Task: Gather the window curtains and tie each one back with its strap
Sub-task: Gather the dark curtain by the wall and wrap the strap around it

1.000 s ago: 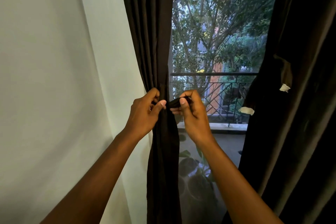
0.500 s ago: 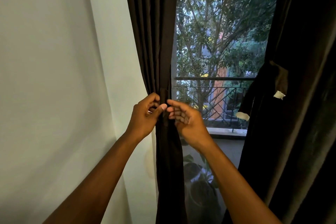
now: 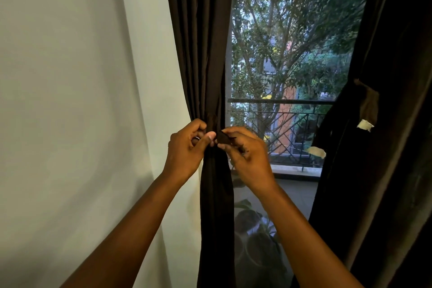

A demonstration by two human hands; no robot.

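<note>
At the gathered left curtain [image 3: 210, 65], both hands pinch its strap [image 3: 223, 137].

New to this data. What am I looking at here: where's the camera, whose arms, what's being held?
No robot here: one wide-angle camera on a person's head, looking forward and down at their own bare arms. They face a window. The left hand grips the gathered dark left curtain at its narrowest point, and the right hand pinches the end of its dark strap there. The right curtain hangs at the frame's edge, with a strap carrying pale tabs. Outside are a balcony railing and trees.
</note>
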